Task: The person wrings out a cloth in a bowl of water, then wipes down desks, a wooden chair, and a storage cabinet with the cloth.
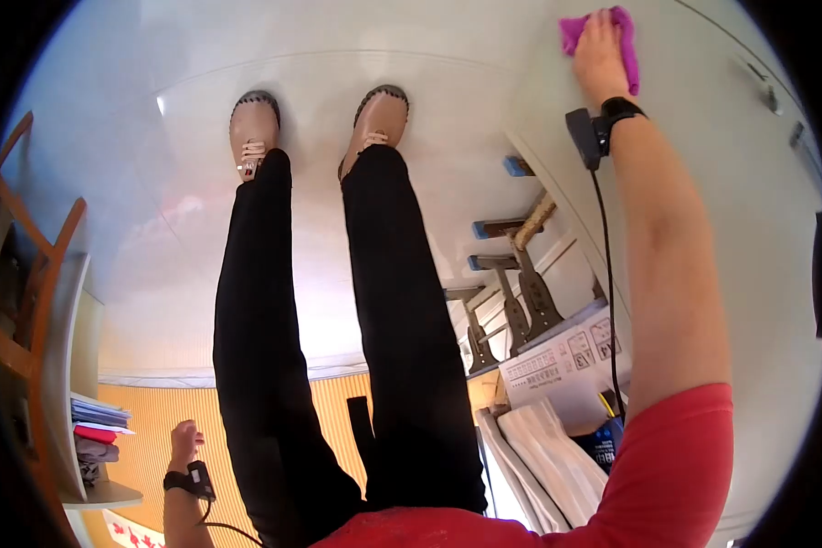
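Note:
My right hand (601,62) lies over a bunched purple cloth (628,46), with fingers pressed together on it. The cloth rests against a broad pale surface (758,274) that fills the right side. A black device is strapped to my right wrist, and its cable runs down along the forearm. Low on the left, my left hand (186,442) hangs beside my leg. Its fingers are loosely curled, and nothing shows in them. That wrist also carries a black strapped device (192,479) with a cable.
Wooden chair frames (41,274) stand at the left, near a shelf (105,496) with folded cloths and papers. Dark metal legs with blue caps (493,228) stick out under the pale surface's edge. A printed box (562,365) sits lower right. Both shoes are on the glossy floor (173,110).

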A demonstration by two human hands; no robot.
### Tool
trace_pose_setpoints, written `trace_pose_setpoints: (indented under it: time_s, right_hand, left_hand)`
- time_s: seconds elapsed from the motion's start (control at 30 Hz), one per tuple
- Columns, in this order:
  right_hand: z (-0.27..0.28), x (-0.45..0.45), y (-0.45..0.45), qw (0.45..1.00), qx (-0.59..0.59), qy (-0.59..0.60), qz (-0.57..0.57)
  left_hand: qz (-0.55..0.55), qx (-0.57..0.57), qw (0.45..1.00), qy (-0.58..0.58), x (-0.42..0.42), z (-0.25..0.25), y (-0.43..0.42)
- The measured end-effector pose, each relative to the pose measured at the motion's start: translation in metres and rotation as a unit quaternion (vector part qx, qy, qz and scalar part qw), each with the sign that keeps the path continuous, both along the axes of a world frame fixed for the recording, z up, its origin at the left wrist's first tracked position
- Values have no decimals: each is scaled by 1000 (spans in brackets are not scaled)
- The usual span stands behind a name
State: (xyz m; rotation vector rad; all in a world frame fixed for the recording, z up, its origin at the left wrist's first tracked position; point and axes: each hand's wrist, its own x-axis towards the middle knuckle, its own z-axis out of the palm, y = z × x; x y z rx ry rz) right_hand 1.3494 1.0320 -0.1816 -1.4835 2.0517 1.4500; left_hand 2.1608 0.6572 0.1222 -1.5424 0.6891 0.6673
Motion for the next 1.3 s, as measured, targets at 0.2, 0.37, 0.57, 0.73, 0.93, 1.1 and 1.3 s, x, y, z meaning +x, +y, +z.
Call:
trace_pose_setpoints:
  time_s: [0.2,0.37,0.57,0.73,0.93,1.1,1.3]
  right_hand:
    - [-17,131,64,949,209,-231,-48]
    - [45,162,113,965,134,-210,-81]
    - [224,115,48,948,-151,-74,-269]
    - [396,129,37,919,-222,137,-297]
    - [433,102,22,902,-224,287,-232]
    - [292,33,6,930,-277,49,-239]
    - [142,80,49,989,98,-66,-87]
  left_hand:
    - [-16,14,999,-29,-27,-10,18]
    - [9,-29,999,-20,1,3,-6]
    - [26,-13,996,84,9,4,-37]
    - [17,-23,991,129,-3,-21,-52]
    - [21,-34,988,147,-15,-26,-61]
    - [38,-44,993,104,-6,-16,-49]
    - [149,-134,976,88,99,11,-16]
